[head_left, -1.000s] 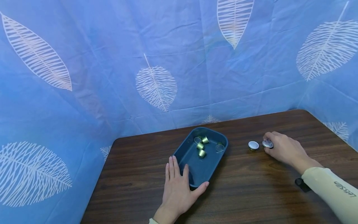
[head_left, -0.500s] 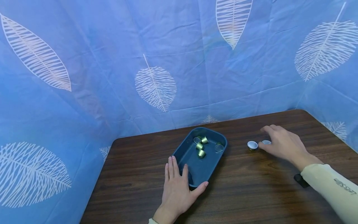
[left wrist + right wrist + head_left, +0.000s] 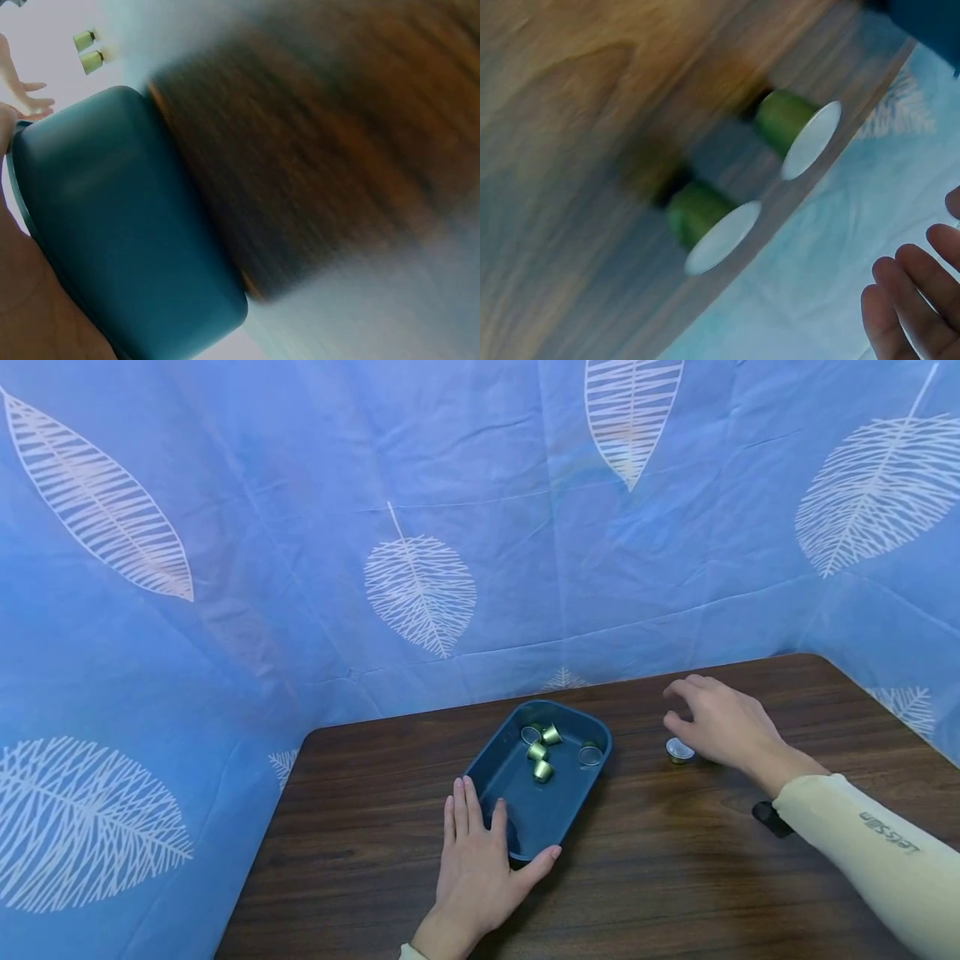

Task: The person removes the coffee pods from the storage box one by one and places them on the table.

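Note:
My left hand (image 3: 480,868) lies with spread, straight fingers against the near end of a dark blue tray (image 3: 534,823), thumb across its near corner. Several green-gold coffee capsules (image 3: 542,771) lie tipped about in the tray's far half. To the right, my right hand (image 3: 723,722) hovers with loosely bent fingers and holds nothing. A foil-lidded coffee capsule (image 3: 680,750) stands just below its fingertips in the head view. The right wrist view shows two green capsules, one capsule (image 3: 724,232) beside another capsule (image 3: 799,131), upright on the table; the head view hides the second behind my hand.
The brown wooden table (image 3: 360,827) has rounded far corners. A blue cloth (image 3: 300,527) with white leaf prints hangs behind it and along both sides. A dark wrist device (image 3: 771,818) sits below the right sleeve.
My right hand has let go of the right-hand capsule, its fingers opening, and has moved left and up over the pair. The left hand and tray have stayed put.

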The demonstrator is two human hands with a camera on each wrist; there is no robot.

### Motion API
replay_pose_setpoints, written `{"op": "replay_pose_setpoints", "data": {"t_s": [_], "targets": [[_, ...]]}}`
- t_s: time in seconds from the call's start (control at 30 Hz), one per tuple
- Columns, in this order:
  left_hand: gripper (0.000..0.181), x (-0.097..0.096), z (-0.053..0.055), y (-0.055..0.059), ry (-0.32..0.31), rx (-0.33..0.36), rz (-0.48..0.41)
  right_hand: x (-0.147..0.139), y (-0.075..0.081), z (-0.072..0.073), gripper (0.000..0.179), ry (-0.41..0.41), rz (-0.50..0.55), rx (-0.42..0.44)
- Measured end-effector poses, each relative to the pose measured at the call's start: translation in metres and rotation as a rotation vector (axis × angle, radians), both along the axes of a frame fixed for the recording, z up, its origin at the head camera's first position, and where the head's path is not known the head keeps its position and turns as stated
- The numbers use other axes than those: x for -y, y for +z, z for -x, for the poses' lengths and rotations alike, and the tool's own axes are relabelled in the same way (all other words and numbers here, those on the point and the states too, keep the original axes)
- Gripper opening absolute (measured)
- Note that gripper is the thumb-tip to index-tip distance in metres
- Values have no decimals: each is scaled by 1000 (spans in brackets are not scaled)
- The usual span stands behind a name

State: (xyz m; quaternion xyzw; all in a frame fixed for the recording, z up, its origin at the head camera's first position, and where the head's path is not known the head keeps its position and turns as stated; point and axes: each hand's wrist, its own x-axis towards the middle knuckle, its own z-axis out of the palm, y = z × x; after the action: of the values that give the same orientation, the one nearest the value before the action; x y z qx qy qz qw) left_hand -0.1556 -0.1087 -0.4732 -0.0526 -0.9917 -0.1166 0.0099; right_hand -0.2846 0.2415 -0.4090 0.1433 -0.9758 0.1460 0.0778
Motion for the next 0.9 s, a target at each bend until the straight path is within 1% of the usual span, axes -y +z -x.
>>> {"op": "replay_pose_setpoints", "data": {"t_s": [0.17,0.37,0.53,0.67,0.9], "targets": [[109,0,0,1,4,3,11,25,5,3,45,57,-37,-17],[111,0,0,1,13,10,12,56,13,6,45,145,-82,-8],[110,0,-1,1,14,1,9,79,19,6,42,221,-103,-1],[111,-1,-1,1,11,-6,10,96,22,6,42,277,-122,28],[113,-1,2,0,15,1,29,122,26,4,46,338,-138,106]]}}
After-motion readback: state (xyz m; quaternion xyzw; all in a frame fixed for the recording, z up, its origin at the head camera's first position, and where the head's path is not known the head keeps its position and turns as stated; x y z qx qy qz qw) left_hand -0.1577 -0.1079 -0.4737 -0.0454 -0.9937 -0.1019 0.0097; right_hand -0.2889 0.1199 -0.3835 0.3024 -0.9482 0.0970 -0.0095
